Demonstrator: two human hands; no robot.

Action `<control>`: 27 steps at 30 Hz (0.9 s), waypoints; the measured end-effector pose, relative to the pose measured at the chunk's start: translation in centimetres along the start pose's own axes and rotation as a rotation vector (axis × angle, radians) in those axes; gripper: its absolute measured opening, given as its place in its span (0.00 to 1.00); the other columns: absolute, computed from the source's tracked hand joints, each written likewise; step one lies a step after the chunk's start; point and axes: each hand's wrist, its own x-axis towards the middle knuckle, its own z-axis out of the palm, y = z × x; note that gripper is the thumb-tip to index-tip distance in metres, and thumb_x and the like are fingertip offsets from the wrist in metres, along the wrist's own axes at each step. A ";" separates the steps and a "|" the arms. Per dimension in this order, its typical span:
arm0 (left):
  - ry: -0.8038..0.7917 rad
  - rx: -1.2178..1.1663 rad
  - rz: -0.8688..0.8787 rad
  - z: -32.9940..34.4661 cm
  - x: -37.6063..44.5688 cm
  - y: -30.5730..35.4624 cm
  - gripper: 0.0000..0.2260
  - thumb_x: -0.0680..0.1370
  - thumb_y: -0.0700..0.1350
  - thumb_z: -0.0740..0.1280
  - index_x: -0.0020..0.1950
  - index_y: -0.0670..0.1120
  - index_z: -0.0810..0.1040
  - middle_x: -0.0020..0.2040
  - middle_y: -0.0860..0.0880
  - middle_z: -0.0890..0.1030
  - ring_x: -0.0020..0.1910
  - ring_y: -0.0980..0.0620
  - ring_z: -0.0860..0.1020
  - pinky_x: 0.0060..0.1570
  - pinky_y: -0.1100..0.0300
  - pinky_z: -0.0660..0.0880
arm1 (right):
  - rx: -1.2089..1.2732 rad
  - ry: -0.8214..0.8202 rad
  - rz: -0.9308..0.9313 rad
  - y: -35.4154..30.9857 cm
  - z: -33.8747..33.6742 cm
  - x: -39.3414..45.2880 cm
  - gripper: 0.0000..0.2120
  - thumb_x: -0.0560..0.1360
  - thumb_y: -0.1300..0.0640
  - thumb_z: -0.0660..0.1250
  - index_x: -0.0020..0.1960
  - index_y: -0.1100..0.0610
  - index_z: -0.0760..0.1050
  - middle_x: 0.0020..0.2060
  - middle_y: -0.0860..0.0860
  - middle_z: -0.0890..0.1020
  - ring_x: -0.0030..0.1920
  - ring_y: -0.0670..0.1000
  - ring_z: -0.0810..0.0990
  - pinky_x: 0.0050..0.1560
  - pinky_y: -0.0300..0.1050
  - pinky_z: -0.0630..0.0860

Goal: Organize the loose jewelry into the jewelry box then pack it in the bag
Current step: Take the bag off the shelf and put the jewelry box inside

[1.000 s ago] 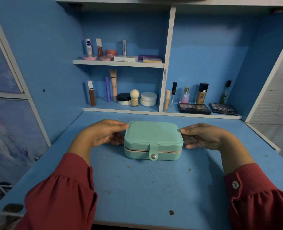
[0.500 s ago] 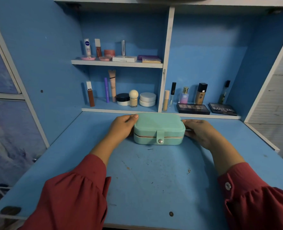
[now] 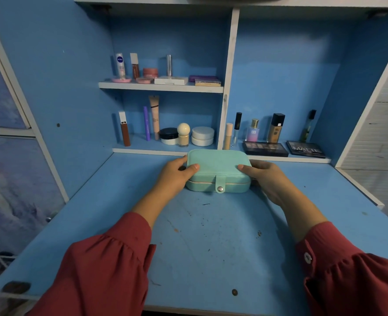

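A mint-green jewelry box [image 3: 218, 165] lies closed on the blue desk [image 3: 211, 236], near the back by the low shelf, its strap snapped at the front. My left hand [image 3: 173, 176] grips the box's left end, thumb on the lid. My right hand [image 3: 266, 179] grips its right end, thumb on the lid too. No loose jewelry and no bag show in view.
Behind the box, a low shelf [image 3: 165, 151] carries cosmetics: tubes, jars, bottles and two eyeshadow palettes [image 3: 264, 148]. A higher shelf [image 3: 161, 86] holds more cosmetics. Blue side walls flank the desk. A dark spot [image 3: 234, 292] marks the desk near its front edge.
Both hands have pushed the box away from me toward the back shelf. Their thumbs now lie on the lid.
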 end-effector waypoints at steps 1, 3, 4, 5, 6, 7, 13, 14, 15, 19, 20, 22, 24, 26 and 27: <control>-0.005 -0.002 0.001 0.0 0.0 0.0 0.17 0.78 0.47 0.67 0.67 0.48 0.75 0.60 0.47 0.80 0.56 0.50 0.79 0.58 0.55 0.75 | -0.052 0.020 -0.026 0.0 0.1 0.0 0.25 0.74 0.57 0.71 0.69 0.58 0.71 0.52 0.49 0.81 0.47 0.48 0.80 0.43 0.38 0.76; 0.001 0.003 0.003 0.1 0.1 0.0 0.20 0.79 0.46 0.66 0.71 0.48 0.71 0.63 0.49 0.77 0.59 0.51 0.76 0.61 0.57 0.73 | -0.264 0.070 -0.194 0.2 0.4 0.1 0.23 0.76 0.58 0.69 0.70 0.52 0.70 0.63 0.49 0.76 0.57 0.49 0.76 0.55 0.39 0.73; 0.006 0.010 0.013 0.2 0.1 0.0 0.22 0.79 0.46 0.66 0.72 0.50 0.69 0.65 0.50 0.76 0.62 0.51 0.75 0.63 0.58 0.71 | -0.378 0.053 -0.316 0.3 0.7 0.1 0.20 0.77 0.61 0.66 0.68 0.50 0.73 0.67 0.48 0.73 0.63 0.49 0.73 0.62 0.39 0.68; 0.006 0.014 0.031 0.2 0.2 0.0 0.22 0.79 0.46 0.66 0.73 0.51 0.69 0.66 0.50 0.74 0.64 0.52 0.73 0.64 0.60 0.69 | -0.461 -0.007 -0.426 0.5 1.0 0.0 0.18 0.78 0.65 0.63 0.63 0.49 0.76 0.68 0.47 0.72 0.68 0.48 0.70 0.66 0.37 0.64; 0.000 0.021 0.054 0.3 0.2 -0.1 0.20 0.79 0.45 0.65 0.71 0.52 0.70 0.67 0.51 0.74 0.66 0.53 0.72 0.64 0.63 0.67 | -0.514 -0.089 -0.500 0.7 1.2 0.0 0.20 0.78 0.68 0.60 0.59 0.47 0.78 0.67 0.46 0.73 0.70 0.46 0.67 0.68 0.35 0.60; -0.006 0.040 0.080 0.4 0.1 -0.1 0.17 0.80 0.44 0.64 0.69 0.50 0.73 0.66 0.52 0.75 0.66 0.53 0.72 0.62 0.66 0.66 | -0.545 -0.174 -0.528 0.9 1.3 -0.1 0.21 0.76 0.69 0.60 0.57 0.45 0.78 0.66 0.44 0.73 0.70 0.44 0.66 0.71 0.36 0.57; 0.003 0.324 0.233 0.5 -0.2 -0.4 0.17 0.79 0.48 0.66 0.68 0.47 0.75 0.76 0.45 0.62 0.75 0.50 0.60 0.66 0.70 0.54 | -1.015 -0.196 -0.694 1.7 1.2 0.5 0.35 0.67 0.51 0.77 0.70 0.40 0.67 0.73 0.45 0.66 0.74 0.48 0.59 0.72 0.39 0.52; -0.051 0.355 0.245 0.4 -0.2 -0.5 0.22 0.76 0.49 0.69 0.70 0.48 0.73 0.78 0.47 0.57 0.76 0.51 0.57 0.68 0.68 0.52 | -1.016 -0.177 -0.723 1.9 1.4 0.7 0.36 0.67 0.52 0.77 0.71 0.41 0.66 0.73 0.46 0.66 0.74 0.50 0.60 0.72 0.38 0.52; -0.120 0.399 0.253 0.3 -0.3 -0.6 0.28 0.73 0.49 0.72 0.72 0.50 0.69 0.78 0.50 0.54 0.76 0.53 0.55 0.69 0.67 0.51 | -1.014 -0.161 -0.755 2.0 1.5 0.8 0.36 0.68 0.54 0.77 0.71 0.42 0.66 0.72 0.47 0.67 0.74 0.51 0.61 0.71 0.38 0.53; -0.199 0.526 0.272 0.1 -0.5 -0.6 0.36 0.71 0.46 0.75 0.75 0.56 0.62 0.79 0.56 0.51 0.76 0.57 0.53 0.67 0.67 0.50 | -1.030 -0.117 -0.785 2.2 1.5 1.2 0.33 0.69 0.56 0.76 0.70 0.45 0.68 0.71 0.48 0.70 0.73 0.51 0.64 0.70 0.36 0.54; -0.187 0.524 0.272 0.1 -0.5 -0.6 0.36 0.71 0.46 0.75 0.75 0.57 0.62 0.78 0.57 0.52 0.76 0.57 0.53 0.67 0.67 0.51 | -1.038 -0.111 -0.792 2.2 1.5 1.2 0.32 0.69 0.57 0.76 0.70 0.45 0.69 0.70 0.48 0.70 0.72 0.52 0.65 0.70 0.36 0.54; -0.176 0.544 0.274 0.1 -0.4 -0.5 0.35 0.72 0.47 0.75 0.75 0.58 0.63 0.78 0.57 0.53 0.76 0.56 0.55 0.69 0.65 0.53 | -1.040 -0.100 -0.802 2.3 1.6 1.1 0.31 0.69 0.57 0.75 0.69 0.46 0.70 0.70 0.48 0.71 0.72 0.52 0.66 0.70 0.36 0.55; -0.176 0.579 0.280 0.0 -0.5 -0.5 0.34 0.72 0.48 0.74 0.74 0.58 0.63 0.78 0.56 0.53 0.76 0.55 0.56 0.70 0.63 0.54 | -1.035 -0.093 -0.799 2.4 1.6 1.2 0.30 0.69 0.58 0.75 0.69 0.46 0.71 0.69 0.48 0.72 0.72 0.51 0.67 0.70 0.36 0.56; -0.169 0.592 0.283 -0.1 -0.5 -0.4 0.34 0.72 0.49 0.74 0.74 0.58 0.64 0.78 0.56 0.54 0.76 0.55 0.56 0.70 0.63 0.54 | -1.023 -0.085 -0.801 2.4 1.7 1.1 0.30 0.68 0.59 0.76 0.68 0.46 0.71 0.68 0.48 0.73 0.71 0.51 0.67 0.70 0.36 0.57; -0.165 0.600 0.283 -0.1 -0.5 -0.4 0.33 0.72 0.49 0.74 0.74 0.58 0.64 0.78 0.56 0.54 0.76 0.55 0.56 0.71 0.62 0.54 | -1.017 -0.082 -0.803 2.4 1.7 1.1 0.30 0.68 0.59 0.76 0.68 0.46 0.72 0.68 0.48 0.73 0.71 0.50 0.67 0.70 0.36 0.58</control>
